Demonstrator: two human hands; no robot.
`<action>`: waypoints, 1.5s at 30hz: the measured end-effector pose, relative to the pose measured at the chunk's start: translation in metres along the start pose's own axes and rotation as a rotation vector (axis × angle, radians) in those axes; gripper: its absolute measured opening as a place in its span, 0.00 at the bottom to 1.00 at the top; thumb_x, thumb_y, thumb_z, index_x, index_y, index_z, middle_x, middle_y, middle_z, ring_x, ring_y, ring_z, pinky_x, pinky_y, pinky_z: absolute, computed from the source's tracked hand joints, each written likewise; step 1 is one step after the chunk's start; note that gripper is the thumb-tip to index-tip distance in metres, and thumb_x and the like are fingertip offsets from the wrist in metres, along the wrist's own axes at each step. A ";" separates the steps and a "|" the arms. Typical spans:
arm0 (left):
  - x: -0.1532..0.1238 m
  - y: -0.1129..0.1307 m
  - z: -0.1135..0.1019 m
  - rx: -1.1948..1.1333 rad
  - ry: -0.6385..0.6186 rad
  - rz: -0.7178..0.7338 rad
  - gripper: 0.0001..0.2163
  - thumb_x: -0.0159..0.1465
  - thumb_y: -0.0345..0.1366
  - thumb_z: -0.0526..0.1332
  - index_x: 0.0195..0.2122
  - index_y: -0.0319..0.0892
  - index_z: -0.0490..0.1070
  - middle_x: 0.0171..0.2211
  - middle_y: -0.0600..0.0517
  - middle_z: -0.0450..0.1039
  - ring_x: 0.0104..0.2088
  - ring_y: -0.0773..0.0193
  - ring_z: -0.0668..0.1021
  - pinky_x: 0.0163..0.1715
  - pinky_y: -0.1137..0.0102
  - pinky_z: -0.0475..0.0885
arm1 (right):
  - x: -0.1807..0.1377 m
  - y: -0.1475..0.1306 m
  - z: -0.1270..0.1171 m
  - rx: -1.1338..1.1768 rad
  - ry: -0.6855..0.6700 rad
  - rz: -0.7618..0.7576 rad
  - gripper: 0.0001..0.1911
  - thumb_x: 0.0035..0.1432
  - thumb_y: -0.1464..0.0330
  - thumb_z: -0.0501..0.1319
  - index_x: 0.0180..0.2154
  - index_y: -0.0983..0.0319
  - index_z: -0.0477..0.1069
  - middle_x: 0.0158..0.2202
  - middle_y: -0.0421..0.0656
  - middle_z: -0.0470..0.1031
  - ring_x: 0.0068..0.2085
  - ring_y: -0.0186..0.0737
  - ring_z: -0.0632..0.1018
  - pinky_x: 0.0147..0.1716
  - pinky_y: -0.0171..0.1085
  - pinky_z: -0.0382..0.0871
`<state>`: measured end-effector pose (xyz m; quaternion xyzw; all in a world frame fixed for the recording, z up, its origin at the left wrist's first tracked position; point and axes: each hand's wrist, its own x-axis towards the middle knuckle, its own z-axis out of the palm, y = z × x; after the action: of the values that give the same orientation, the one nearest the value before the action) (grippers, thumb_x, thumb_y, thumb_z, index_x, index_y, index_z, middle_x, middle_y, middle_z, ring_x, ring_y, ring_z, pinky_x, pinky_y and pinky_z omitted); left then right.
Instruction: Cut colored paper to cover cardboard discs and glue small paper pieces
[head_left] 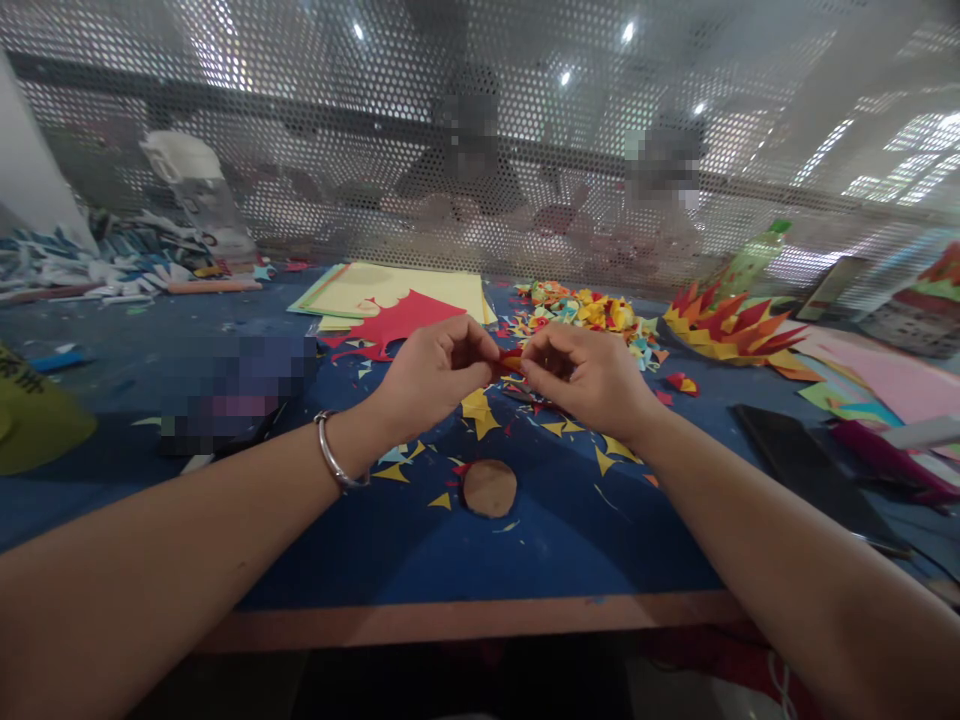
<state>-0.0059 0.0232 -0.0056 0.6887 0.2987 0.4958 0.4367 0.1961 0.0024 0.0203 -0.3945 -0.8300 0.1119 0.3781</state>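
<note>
My left hand [442,372] and my right hand [589,375] meet over the middle of the blue table. Between their fingertips they pinch a small red and orange piece of paper [511,361], one side each. Fingers hide most of its shape. Below the hands lie yellow paper scraps [480,412] and a round brown cardboard disc [489,488]. Just beyond my left hand, a cut-out red paper sheet [401,318] rests on pale yellow sheets [442,283]. Past my right hand is a pile of small folded paper pieces [589,310].
A spiky red, orange and yellow paper piece [739,325] stands at right, near a green-capped bottle [754,260]. A dark phone [814,475] lies nearer. At left are a clear bottle with a white lid [199,190] and white scraps [90,260]. A perforated metal screen [337,130] closes the back.
</note>
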 end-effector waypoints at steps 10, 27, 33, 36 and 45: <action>-0.001 0.004 0.006 -0.176 0.053 -0.144 0.10 0.53 0.29 0.68 0.34 0.40 0.69 0.31 0.54 0.74 0.30 0.68 0.78 0.34 0.69 0.78 | -0.001 0.003 0.002 -0.075 -0.040 -0.046 0.04 0.60 0.70 0.61 0.32 0.63 0.71 0.27 0.39 0.72 0.25 0.29 0.69 0.27 0.33 0.63; 0.000 0.001 0.004 0.033 0.109 -0.063 0.10 0.50 0.25 0.65 0.32 0.42 0.69 0.29 0.55 0.74 0.28 0.70 0.76 0.32 0.71 0.73 | 0.000 0.001 0.004 -0.071 -0.046 0.003 0.06 0.61 0.67 0.62 0.33 0.62 0.72 0.28 0.39 0.73 0.26 0.31 0.70 0.26 0.33 0.63; 0.000 0.002 0.004 0.043 0.101 -0.038 0.09 0.50 0.25 0.65 0.31 0.42 0.69 0.27 0.56 0.73 0.27 0.70 0.76 0.30 0.71 0.72 | 0.002 0.004 0.005 -0.028 -0.052 0.081 0.08 0.59 0.64 0.65 0.33 0.62 0.71 0.26 0.38 0.73 0.24 0.30 0.69 0.24 0.33 0.62; 0.001 0.002 0.004 0.036 0.100 -0.025 0.09 0.50 0.26 0.65 0.31 0.41 0.69 0.28 0.56 0.73 0.28 0.70 0.75 0.30 0.72 0.72 | 0.002 0.004 0.006 0.025 -0.055 0.118 0.09 0.58 0.63 0.65 0.33 0.62 0.71 0.24 0.37 0.71 0.22 0.30 0.68 0.22 0.33 0.61; -0.003 0.009 0.011 -0.170 0.158 -0.185 0.12 0.55 0.26 0.65 0.39 0.40 0.68 0.29 0.55 0.74 0.29 0.70 0.77 0.35 0.71 0.75 | 0.000 0.001 0.007 0.122 -0.037 0.104 0.10 0.60 0.62 0.64 0.31 0.62 0.70 0.23 0.37 0.69 0.22 0.29 0.67 0.21 0.32 0.61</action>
<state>0.0029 0.0135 0.0003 0.5777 0.3512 0.5296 0.5123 0.1920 0.0040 0.0153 -0.4113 -0.8067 0.1890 0.3798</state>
